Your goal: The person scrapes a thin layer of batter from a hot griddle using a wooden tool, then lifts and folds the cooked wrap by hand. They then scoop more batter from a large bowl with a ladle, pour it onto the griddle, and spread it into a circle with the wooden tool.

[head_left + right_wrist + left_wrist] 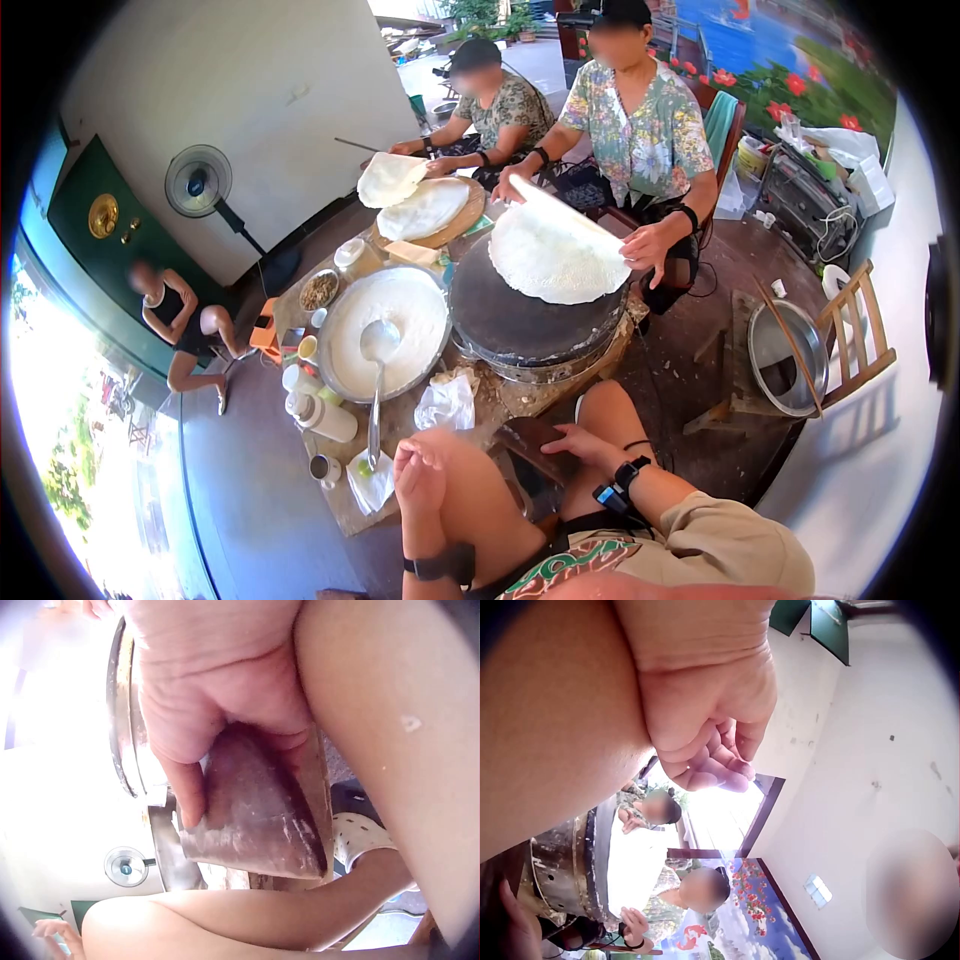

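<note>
Left hand (pixel 705 705) fingers loosely curled, empty; right hand (pixel 217 697) grips wooden stool (pixel 262 817).

White wall (pixel 220 80), green door (pixel 95 235).

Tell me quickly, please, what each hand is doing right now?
Left hand: loosely curled on the knee, holding nothing.
Right hand: resting on the wooden seat, thumb over its edge.
</note>
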